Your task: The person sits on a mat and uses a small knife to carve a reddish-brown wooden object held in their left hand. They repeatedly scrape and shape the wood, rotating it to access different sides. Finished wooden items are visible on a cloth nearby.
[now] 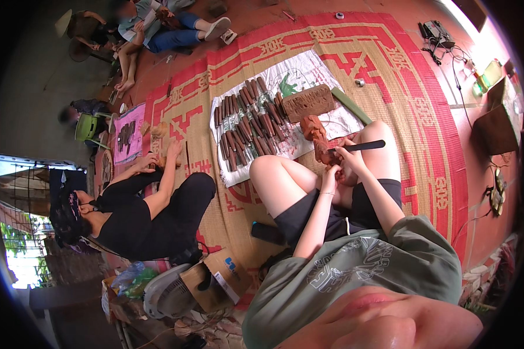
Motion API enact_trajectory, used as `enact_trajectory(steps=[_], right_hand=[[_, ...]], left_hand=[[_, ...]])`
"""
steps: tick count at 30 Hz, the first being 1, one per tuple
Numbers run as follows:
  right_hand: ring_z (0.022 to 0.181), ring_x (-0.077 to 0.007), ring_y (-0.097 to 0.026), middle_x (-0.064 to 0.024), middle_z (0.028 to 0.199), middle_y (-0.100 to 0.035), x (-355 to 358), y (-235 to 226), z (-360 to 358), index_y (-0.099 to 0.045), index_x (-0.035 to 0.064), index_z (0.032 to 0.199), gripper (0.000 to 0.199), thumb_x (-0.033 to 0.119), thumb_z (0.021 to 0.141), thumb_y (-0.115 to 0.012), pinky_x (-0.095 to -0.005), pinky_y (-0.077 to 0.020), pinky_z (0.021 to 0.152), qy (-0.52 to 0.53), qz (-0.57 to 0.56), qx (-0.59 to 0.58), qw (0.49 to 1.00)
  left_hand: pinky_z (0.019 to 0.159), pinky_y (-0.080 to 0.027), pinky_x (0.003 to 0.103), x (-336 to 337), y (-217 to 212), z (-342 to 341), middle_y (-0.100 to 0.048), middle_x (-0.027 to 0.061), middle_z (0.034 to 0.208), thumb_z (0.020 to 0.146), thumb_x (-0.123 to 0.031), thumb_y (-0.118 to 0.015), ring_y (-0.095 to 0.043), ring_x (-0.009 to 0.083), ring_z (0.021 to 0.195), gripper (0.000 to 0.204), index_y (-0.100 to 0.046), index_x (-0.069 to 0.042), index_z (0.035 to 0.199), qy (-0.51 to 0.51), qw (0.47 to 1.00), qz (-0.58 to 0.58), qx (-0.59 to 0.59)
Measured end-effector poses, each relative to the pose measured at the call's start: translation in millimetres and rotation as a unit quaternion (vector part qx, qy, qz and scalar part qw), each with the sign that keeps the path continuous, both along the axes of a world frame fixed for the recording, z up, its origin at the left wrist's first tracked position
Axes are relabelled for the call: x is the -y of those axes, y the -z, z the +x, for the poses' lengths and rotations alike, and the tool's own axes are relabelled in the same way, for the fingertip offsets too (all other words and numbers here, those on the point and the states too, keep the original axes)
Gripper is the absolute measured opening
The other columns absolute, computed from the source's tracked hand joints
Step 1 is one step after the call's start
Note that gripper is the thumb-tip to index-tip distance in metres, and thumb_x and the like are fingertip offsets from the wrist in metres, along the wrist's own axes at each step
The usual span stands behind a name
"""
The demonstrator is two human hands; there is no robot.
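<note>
Head view | right hand is pinching dark tool at reddish carving | left hand is gripping carving's near end | firm bracing should be aiding control

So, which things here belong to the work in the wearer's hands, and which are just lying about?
Part of the work:
carving, in the left hand
dark tool, in the right hand
brown-handled tools on the white cloth, probably

Seemingly just lying about:
carton
fan
plastic bags
</note>
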State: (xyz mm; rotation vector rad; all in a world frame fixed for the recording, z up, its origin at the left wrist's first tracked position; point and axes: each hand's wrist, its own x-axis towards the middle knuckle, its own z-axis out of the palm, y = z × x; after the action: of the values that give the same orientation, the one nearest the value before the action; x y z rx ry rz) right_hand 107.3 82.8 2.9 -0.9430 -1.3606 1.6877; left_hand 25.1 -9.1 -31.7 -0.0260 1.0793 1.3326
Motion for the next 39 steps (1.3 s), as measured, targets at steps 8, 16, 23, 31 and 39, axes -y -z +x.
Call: enact_trajectory(steps=[8,16,23,31,39], right_hand=[[0.056,-0.006,-0.048,-0.0014,0.063,-0.055,1.1,11.0,0.4,-0.051,0.0026,0.074,0.01,0.004,0.083,-0.056,-0.0193,-0.0393,0.052,0.001,0.018,0.011,1.0],[0.054,-0.0051,-0.048,-0.0005,0.062,-0.055,2.2,9.9,1.6,-0.052,0.0029,0.074,0.011,0.008,0.082,-0.059,-0.0197,-0.038,0.049,-0.004,0.017,-0.01,1.0],[0.053,-0.006,-0.048,-0.0018,0.062,-0.054,3.8,9.9,1.0,-0.051,0.0018,0.075,0.011,0.003,0.083,-0.058,-0.0196,-0.0387,0.048,-0.002,0.015,-0.012,1.0],[0.057,-0.0073,-0.051,-0.0017,0.064,-0.054,1.9,20.6,5.5,-0.052,0.0012,0.076,0.006,-0.001,0.08,-0.056,-0.0197,-0.0408,0.052,-0.027,0.027,0.009,0.999],[0.056,-0.0065,-0.047,0.0001,0.062,-0.051,3.4,5.5,4.9,-0.052,0.0012,0.073,0.007,-0.001,0.078,-0.057,-0.0198,-0.0375,0.052,-0.013,0.009,0.004,1.0]], left_hand=[[0.048,-0.048,0.025,3.3,8.0,-2.1,-0.055,0.0027,0.06,0.075,-0.017,-0.059,-0.056,0.0141,0.05,0.012,-0.054,-0.007,0.071,-0.018,0.999,-0.005,0.048],[0.052,-0.048,0.028,2.7,24.4,-4.2,-0.056,0.0037,0.064,0.074,-0.017,-0.057,-0.056,0.0164,0.054,0.01,-0.053,-0.009,0.073,-0.004,0.998,0.0,0.068],[0.051,-0.048,0.028,3.2,11.7,-3.9,-0.054,0.002,0.061,0.075,-0.017,-0.057,-0.055,0.0161,0.052,0.009,-0.051,-0.01,0.075,-0.014,0.998,-0.003,0.066],[0.05,-0.047,0.028,2.9,13.4,-4.3,-0.053,0.0027,0.06,0.075,-0.016,-0.057,-0.054,0.016,0.051,0.01,-0.051,-0.008,0.076,-0.013,0.997,0.01,0.076],[0.048,-0.047,0.029,2.6,19.6,-3.7,-0.049,0.0017,0.057,0.075,-0.014,-0.057,-0.053,0.0164,0.049,0.01,-0.049,-0.008,0.074,-0.019,0.998,-0.006,0.067]])
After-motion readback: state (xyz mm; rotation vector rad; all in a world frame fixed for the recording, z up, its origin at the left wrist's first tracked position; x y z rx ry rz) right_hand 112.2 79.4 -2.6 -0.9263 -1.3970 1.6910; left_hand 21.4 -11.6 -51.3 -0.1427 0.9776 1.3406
